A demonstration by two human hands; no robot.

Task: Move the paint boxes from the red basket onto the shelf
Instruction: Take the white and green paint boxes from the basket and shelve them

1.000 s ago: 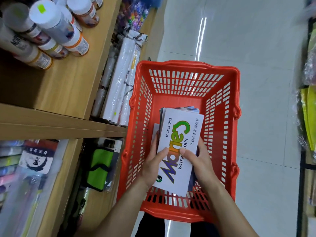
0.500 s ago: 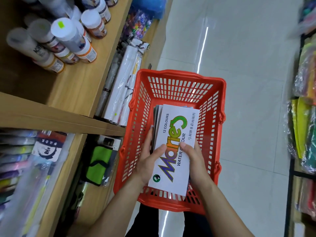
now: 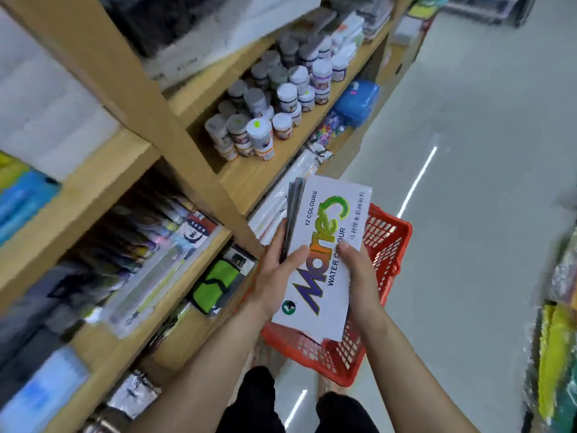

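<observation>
Filling the left side, a wooden shelf (image 3: 246, 178) unit holds packed art supplies on several levels. Pale shiny floor (image 3: 468, 198) spreads to the right. A red basket (image 3: 388, 245) sits on the floor just beside the shelf. A stack of paint boxes (image 3: 332, 214) is held up above the basket, near the shelf but not on it; the white top box reads "12 COLOURS". The left hand (image 3: 274, 276) grips the stack's left edge and the right hand (image 3: 359, 276) grips its right edge, both thumbs pressed on top. Small white-lidded paint jars (image 3: 259, 135) crowd the middle shelf.
</observation>
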